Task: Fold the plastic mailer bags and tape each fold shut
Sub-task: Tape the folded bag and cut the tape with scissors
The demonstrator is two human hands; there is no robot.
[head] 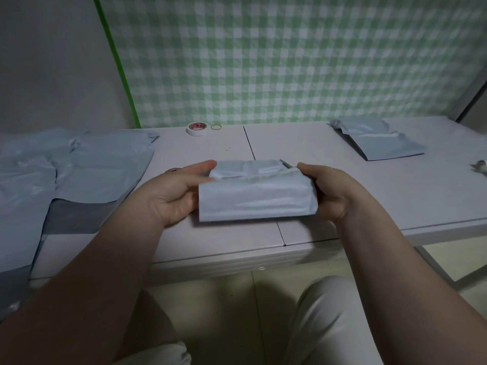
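Note:
A folded pale blue mailer bag is held just above the white table, in the middle near the front edge. My left hand grips its left end, thumb on top. My right hand grips its right end the same way. A loose flap shows along the bag's top edge. A roll of tape lies at the back of the table. A second tape roll peeks out behind my left hand.
Several unfolded blue mailer bags lie spread over the table's left side and hang off its edge. A folded mailer rests at the back right. A yellow rubber band sits beside the tape. A small object lies at the far right.

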